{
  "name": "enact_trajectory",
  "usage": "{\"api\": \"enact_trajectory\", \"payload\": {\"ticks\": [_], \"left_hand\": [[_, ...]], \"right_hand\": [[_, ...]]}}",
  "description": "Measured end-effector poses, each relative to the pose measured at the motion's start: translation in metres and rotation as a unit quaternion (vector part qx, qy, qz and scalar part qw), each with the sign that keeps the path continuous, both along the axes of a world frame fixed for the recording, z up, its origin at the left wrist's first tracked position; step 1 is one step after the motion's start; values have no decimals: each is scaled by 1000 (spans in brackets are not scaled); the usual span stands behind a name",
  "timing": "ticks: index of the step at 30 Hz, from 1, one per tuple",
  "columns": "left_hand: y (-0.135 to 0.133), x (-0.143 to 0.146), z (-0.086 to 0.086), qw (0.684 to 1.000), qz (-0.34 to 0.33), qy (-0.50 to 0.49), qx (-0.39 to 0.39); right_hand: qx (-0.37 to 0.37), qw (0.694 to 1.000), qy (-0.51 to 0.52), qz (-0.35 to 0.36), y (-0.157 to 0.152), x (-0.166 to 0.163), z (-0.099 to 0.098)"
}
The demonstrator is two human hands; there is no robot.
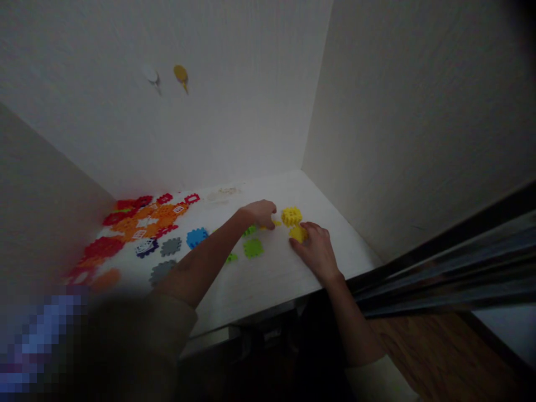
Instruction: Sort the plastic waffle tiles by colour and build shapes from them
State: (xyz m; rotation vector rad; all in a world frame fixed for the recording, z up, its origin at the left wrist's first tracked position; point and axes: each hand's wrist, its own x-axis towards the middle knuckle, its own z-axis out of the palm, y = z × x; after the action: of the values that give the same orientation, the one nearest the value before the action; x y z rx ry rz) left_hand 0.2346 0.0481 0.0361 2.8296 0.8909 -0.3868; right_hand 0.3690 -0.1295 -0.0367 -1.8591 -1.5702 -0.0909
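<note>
My right hand (317, 248) is closed round a yellow toothed interlocking tile (298, 233), thumb at its near side and fingers over its right edge. Just behind that stands a small stack of yellow interlocking tiles (292, 215). My left hand (258, 213) reaches down from the left with its fingers curled onto another yellow piece (277, 223), mostly covered by the fingers. A green tile (253, 248) lies flat in front of the left hand, and a second green piece (250, 230) is partly hidden under it.
Blue tiles (196, 238), grey tiles (171, 246) and a dark blue tile (146, 247) lie to the left. Farther left spreads a heap of orange tiles (161, 215) and red tiles (103, 247). Walls enclose the white tabletop (268, 285); two hooks (181, 73) are on the back wall.
</note>
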Motion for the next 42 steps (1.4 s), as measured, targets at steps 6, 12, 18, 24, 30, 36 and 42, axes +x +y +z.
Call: {"api": "enact_trajectory", "payload": {"ticks": [6,12,18,24,30,36,42], "left_hand": [[1,1,-10,999,-10,-35,28],[25,9,-8,997,-5,-68,38],[60,34,-7,994,-10,-108,24],[65,61,-14,994,-37,-107,-8],[64,60,-13,993,-35,-113,-14],[56,1,28,989,-4,-147,-21],[21,-73,38,995,-16,-67,-76]], "right_hand": [[-40,999,-9,-14,-1,-1,4],[-36,999,-1,-33,-6,-6,4],[-28,999,13,-34,-5,-5,3],[-33,999,24,-33,-2,-2,3],[-47,998,35,-33,-1,-2,2],[26,997,64,-22,-7,-1,2],[31,989,34,144,-13,-36,11]]}}
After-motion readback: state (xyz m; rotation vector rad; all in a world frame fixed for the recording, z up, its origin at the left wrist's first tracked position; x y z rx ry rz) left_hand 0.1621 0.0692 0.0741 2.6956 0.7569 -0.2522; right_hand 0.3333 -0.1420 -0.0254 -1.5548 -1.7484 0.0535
